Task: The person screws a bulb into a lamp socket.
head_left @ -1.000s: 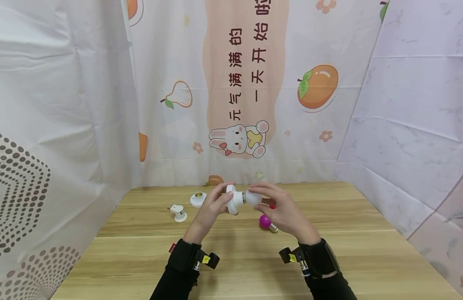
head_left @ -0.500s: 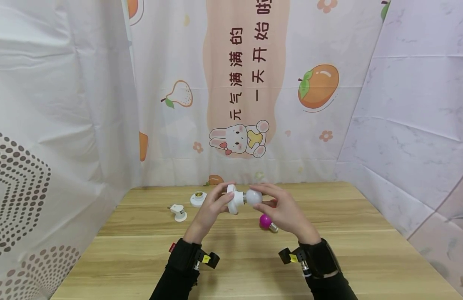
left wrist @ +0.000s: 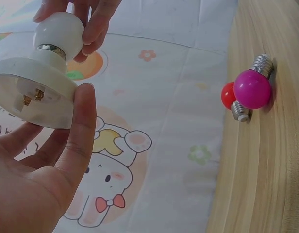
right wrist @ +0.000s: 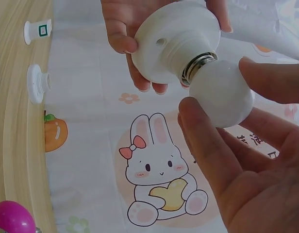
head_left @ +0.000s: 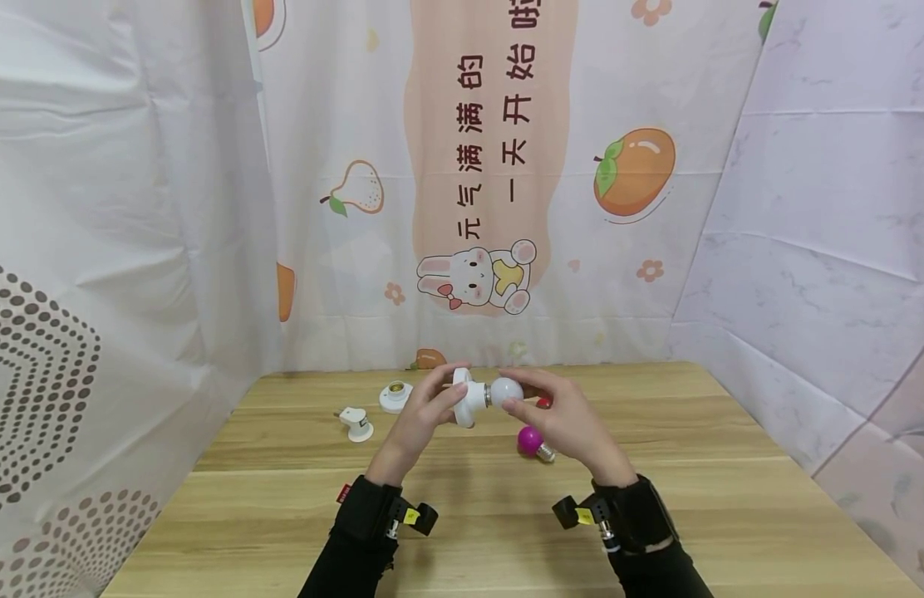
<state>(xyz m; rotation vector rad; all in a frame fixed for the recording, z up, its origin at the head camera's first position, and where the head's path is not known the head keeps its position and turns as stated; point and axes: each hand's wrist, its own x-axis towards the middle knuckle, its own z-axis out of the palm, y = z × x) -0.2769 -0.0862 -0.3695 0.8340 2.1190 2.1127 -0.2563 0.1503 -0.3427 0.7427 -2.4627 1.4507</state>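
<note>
My left hand point(head_left: 425, 409) grips a white round-based lamp holder point(right wrist: 176, 41) by its wide rim, thumb on the near side. The holder lies sideways above the table, its socket facing right. A white light bulb point(right wrist: 221, 93) sits in the socket mouth, with part of its metal screw base showing at the joint. My right hand point(head_left: 567, 415) pinches the bulb's globe between thumb and fingers. In the left wrist view the holder's hollow underside shows brass contacts point(left wrist: 33, 97).
On the wooden table point(head_left: 462, 531) lie a magenta bulb point(head_left: 530, 441) and a red bulb point(left wrist: 228, 95) beside it. Farther left stand another white lamp holder point(head_left: 395, 397) and a white plug-in socket point(head_left: 356, 424). A printed curtain point(head_left: 342, 274) hangs behind the table.
My right hand's fingers have shifted and turned slightly around the bulb, baring more of its globe. My left hand and the lamp holder stay almost still.
</note>
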